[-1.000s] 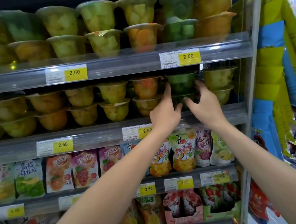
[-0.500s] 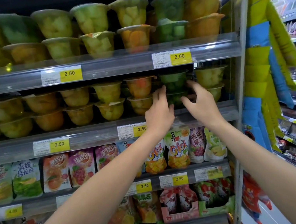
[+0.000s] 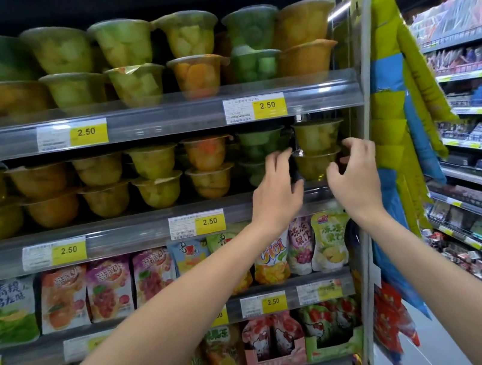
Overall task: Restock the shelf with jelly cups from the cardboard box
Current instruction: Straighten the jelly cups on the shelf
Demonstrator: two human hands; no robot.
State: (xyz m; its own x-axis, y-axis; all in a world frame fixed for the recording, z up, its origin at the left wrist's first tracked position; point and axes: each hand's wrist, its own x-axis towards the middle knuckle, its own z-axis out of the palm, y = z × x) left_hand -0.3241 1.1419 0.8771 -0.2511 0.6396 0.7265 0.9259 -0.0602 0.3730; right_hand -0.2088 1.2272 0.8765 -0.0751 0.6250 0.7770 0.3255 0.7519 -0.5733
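Our left hand (image 3: 275,189) and right hand (image 3: 355,175) bracket the end stack of jelly cups (image 3: 317,151) on the middle shelf (image 3: 130,231), at its 8 and 4 o'clock, fingers (image 3: 279,162) loosely curled, gripping nothing we can see. A careless nudge could tip the upper cup (image 3: 317,135) toward 6 o'clock, or knock the green stack (image 3: 259,147) at 9 o'clock askew.

both hands reach up to the grey middle shelf (image 3: 134,234). the left hand (image 3: 275,189) and right hand (image 3: 355,173), fingers curled, flank a stack of two clear plastic jelly cups of yellow-green fruit (image 3: 316,138) at its right end; contact is unclear.
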